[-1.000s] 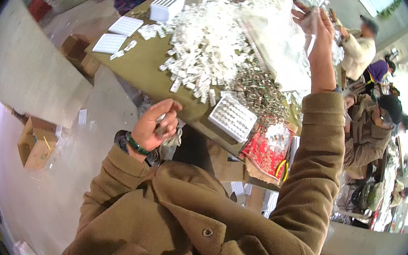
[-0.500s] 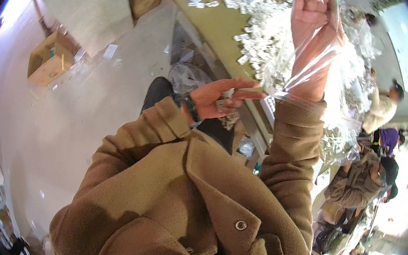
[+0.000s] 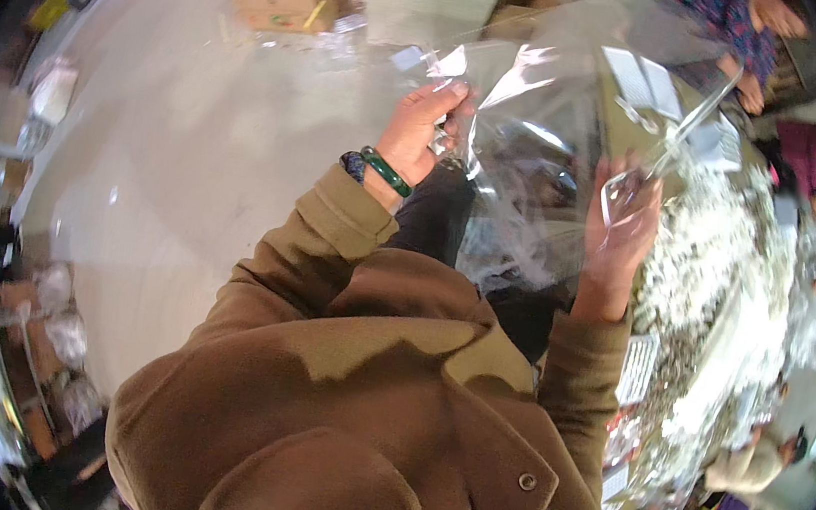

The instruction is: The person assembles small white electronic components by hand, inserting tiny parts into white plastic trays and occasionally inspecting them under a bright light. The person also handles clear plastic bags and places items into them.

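though clear, one bag (image 3: pixel 542 134) (two hands (image 3: pixel 417 133) (image 3: pixel 621 224))

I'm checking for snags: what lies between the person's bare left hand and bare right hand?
Clear, glossy plastic film stretches between the left hand and the right hand, as the head view shows.

My left hand (image 3: pixel 422 128) has room on its left, but the bag (image 3: pixel 547 135) fills the gap to my right hand (image 3: pixel 621 224).
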A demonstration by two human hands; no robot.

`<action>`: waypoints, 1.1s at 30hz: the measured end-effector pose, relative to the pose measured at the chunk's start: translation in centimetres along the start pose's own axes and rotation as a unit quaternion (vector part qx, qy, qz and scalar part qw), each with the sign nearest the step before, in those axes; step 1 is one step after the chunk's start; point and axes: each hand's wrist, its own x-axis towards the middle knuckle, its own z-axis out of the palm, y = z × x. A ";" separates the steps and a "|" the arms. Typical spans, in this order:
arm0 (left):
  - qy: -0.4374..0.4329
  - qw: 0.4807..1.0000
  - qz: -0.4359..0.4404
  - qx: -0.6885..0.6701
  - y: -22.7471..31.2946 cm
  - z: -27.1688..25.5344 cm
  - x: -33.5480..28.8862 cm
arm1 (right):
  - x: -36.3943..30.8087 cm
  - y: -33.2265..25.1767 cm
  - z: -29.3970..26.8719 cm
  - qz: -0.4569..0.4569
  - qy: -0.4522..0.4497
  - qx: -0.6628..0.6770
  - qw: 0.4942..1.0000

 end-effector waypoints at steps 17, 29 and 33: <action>0.168 0.930 -0.022 0.327 -5.0 -14.3 0.9 | 2.1 15.2 -2.5 0.024 -0.250 -0.622 0.742; 0.317 0.808 -0.196 0.457 -7.4 -25.2 -4.1 | -4.4 34.0 -1.6 0.011 -0.510 -0.764 0.395; 0.335 0.811 -0.196 0.438 -9.0 -26.3 -4.0 | -3.0 36.3 -0.9 -0.011 -0.543 -0.763 0.350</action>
